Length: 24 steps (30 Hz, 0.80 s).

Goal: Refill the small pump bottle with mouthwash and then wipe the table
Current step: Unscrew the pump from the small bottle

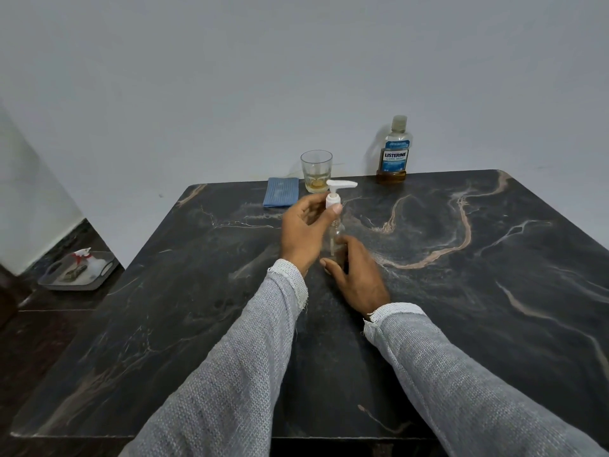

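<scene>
mouthwash bottle [394, 150]: label reads "listerine cool mint", smaller print illegible; amber liquid only at its base; stands at far table [494, 308] edge. pump bottle [336, 239]: small, clear, contents hard to make out, mid-table, lower body partly hidden by fingers. pump head [337, 191]: white, its collar pinched by left hand [304, 232]. right hand [357, 272]: wrapped round bottle's base. glass [316, 171]: pale liquid at bottom, beside folded blue cloth [281, 191]. tray [77, 270]: on floor, left, contents blurred.
</scene>
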### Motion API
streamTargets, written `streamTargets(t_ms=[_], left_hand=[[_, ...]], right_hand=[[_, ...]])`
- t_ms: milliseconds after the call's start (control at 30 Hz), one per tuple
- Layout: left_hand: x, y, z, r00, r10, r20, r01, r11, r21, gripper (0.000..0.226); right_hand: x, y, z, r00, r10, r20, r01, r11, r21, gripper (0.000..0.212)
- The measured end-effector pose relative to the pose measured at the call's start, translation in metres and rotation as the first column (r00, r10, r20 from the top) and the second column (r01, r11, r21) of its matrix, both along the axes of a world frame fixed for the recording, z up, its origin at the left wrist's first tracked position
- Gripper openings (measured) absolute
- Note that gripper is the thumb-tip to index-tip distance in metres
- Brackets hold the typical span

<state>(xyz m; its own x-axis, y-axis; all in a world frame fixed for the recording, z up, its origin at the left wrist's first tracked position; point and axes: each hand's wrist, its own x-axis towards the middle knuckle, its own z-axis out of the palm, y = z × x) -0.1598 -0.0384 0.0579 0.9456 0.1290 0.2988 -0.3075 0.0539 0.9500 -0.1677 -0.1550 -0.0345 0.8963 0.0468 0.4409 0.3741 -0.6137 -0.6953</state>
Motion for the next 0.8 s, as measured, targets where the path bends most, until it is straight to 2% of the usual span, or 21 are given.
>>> streamTargets(t_ms=[300,433,600,800], left_hand=[[0.005,0.012,0.063,0.990,0.061,0.129,-0.048,0.993,-0.104,0.020],[0.020,0.029,0.086,0.982,0.125,0.138,-0.120,0.992,-0.047,0.018],[0.046,0.049,0.070,0.989,0.149,-0.025,-0.144,0.979,0.146,0.018],[0.061,0.063,0.012,0.939,0.222,-0.261,-0.120,0.926,0.358,0.011]], right_hand=[[-0.001,0.000,0.003,0.997,-0.001,-0.080,0.002,1.000,0.011,0.056],[-0.003,0.000,0.005,0.996,0.012,-0.091,-0.011,1.000,0.016,0.056],[-0.005,0.000,0.006,0.995,0.012,-0.101,-0.010,1.000,0.022,0.055],[-0.004,0.000,0.005,0.993,0.007,-0.117,-0.004,1.000,0.024,0.057]])
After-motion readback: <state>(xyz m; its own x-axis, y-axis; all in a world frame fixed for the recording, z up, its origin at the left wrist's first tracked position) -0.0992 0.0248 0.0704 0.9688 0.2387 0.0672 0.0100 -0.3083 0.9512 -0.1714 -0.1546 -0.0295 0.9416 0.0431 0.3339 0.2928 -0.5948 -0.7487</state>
